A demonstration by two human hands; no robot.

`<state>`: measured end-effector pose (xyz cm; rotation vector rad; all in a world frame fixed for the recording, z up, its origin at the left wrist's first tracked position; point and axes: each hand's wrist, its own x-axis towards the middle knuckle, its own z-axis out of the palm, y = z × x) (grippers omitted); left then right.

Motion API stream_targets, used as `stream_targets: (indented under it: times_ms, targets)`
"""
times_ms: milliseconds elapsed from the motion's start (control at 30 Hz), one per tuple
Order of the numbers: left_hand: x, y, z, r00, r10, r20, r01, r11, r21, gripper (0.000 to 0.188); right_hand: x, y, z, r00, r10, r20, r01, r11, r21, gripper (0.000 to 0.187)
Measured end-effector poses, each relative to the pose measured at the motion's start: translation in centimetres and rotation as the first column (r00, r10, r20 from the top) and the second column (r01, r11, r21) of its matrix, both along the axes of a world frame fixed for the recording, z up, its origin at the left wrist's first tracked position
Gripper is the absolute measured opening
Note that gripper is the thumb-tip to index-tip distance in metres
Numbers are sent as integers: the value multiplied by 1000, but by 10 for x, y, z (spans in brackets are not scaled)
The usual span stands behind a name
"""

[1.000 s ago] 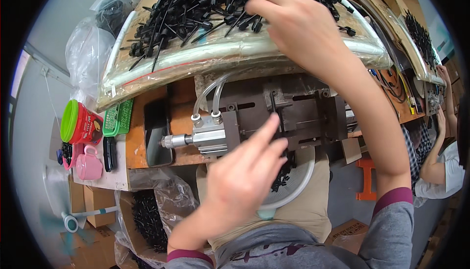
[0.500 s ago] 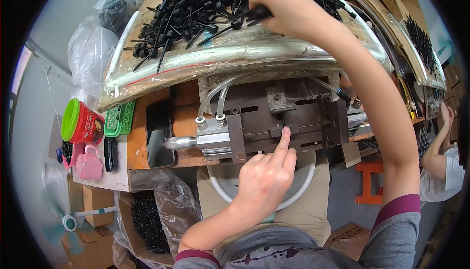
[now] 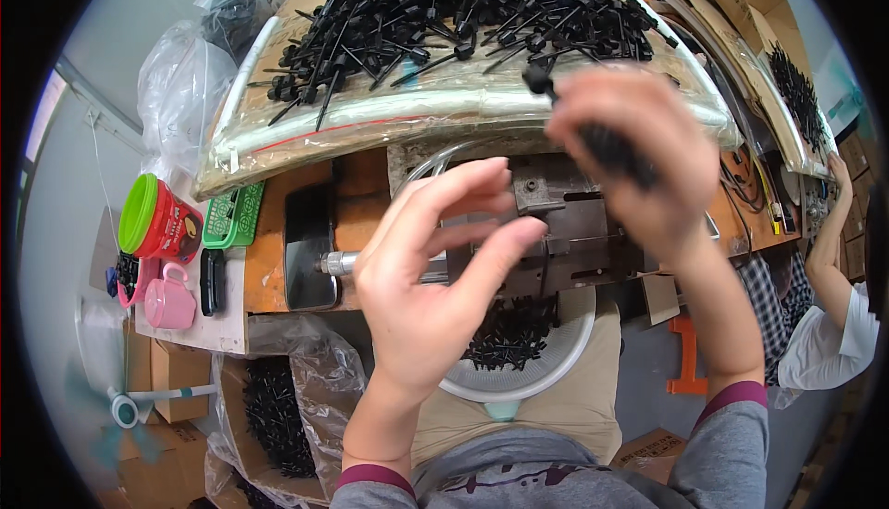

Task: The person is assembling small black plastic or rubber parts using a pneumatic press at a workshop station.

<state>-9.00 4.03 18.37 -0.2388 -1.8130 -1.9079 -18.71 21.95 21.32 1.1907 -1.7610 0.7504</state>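
Observation:
My right hand (image 3: 630,152) is closed around a bunch of black plastic stemmed parts (image 3: 542,80), held blurred above a grey metal press fixture (image 3: 565,222). My left hand (image 3: 431,287) is raised in front of the fixture with fingers spread and nothing in it. A large heap of the same black parts (image 3: 444,9) lies on a plastic-covered tray (image 3: 370,120) behind the fixture. Below the fixture a white bowl (image 3: 556,361) on my lap holds more black parts.
At the left stand a red tub with a green lid (image 3: 153,222), a pink cup (image 3: 171,296), a green basket (image 3: 236,217) and a dark phone (image 3: 310,245). Plastic bags of black parts (image 3: 278,407) sit lower left. Another person (image 3: 833,314) works at the right.
My right hand has come back from the heap with parts and now hovers over the fixture. My left hand has lifted off the fixture and opened.

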Motion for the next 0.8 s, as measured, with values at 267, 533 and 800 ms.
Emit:
stream_targets:
  times_ms: [267,533,800]
  targets:
    - [25,1,-30,981,-186,-48,160,930,-332,36,54,13,-63,997,11,-76,-1,991,135,40]
    - [37,0,-26,951,-304,61,309,917,-253,48,82,28,-70,992,-11,130,-7,991,132,36]
    - [33,-5,-32,955,-295,26,268,824,-498,37,95,33,-53,-220,611,760,185,791,-583,14]
